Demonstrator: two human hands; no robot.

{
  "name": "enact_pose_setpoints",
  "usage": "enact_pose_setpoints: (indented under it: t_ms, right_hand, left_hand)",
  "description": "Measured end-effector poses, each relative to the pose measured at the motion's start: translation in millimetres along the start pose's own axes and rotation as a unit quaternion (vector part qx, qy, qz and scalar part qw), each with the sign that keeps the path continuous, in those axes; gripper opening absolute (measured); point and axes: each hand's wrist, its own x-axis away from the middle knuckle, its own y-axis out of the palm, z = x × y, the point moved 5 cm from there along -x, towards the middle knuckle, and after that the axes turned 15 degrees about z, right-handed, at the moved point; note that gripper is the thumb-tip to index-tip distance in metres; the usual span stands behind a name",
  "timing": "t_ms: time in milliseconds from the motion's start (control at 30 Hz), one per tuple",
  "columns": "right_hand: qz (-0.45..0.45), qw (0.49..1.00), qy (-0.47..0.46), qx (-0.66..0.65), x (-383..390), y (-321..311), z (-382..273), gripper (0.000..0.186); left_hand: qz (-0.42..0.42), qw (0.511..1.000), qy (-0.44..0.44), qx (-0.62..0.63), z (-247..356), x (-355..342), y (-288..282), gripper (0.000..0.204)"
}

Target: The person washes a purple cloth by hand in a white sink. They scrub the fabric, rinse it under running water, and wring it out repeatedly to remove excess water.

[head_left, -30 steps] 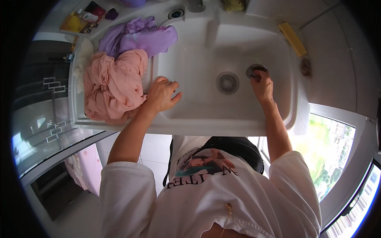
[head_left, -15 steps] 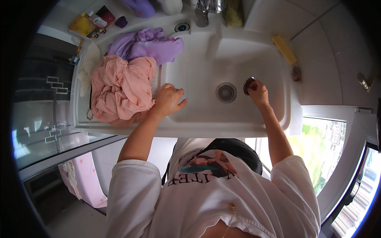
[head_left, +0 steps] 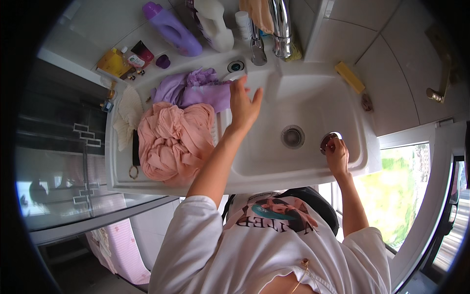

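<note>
Near right: right hand (head_left: 338,156) above the near right part of the sink (head_left: 264,154). Its grip is closed on a round metal disc (head_left: 327,140), fingers and thumb at the disc's right side, the shiny rim left exposed. Disc looks tilted rather than flat; cannot tell whether it touches the basin. An edge hold probably suits something thin and smooth, with little else to grasp.

Just left of the disc, and apart from it: the drain (head_left: 293,136), uncovered, a strainer pattern inside.

Near left: peach cloth (head_left: 176,142), bundled on the ledge left of the basin, presumably put there to keep it out of the bowl. Left forearm passes along its right side.

Farther, at the basin's left edge: left hand (head_left: 245,109), raised, fingers up and thumb apart. Grip spread, nothing visible in it. Purple cloth (head_left: 211,97) lies just to its left, partly behind the fingers; contact cannot be told.

Far right: yellow block (head_left: 349,77) along the rim, likely parked within reach.

Far side: metal tap (head_left: 282,36); left of it, a white bottle (head_left: 221,34) and a purple bottle (head_left: 174,32), both standing back, perhaps to spare the ledge.
</note>
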Motion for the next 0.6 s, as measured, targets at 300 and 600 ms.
enact_pose_setpoints:
  t_ms: [300,600]
  right_hand:
    - [0.073,0.997,0.009,0.018,14.6,-14.8,-13.7,0.01]
    - [0.084,0.995,0.037,0.047,16.0,-17.4,-17.5,0.01]
  left_hand:
    - [-0.091,0.994,0.051,-0.03,11.2,-98.8,68.3,0.023]
    - [-0.061,0.997,0.027,0.027,7.0,-87.1,60.9,0.009]
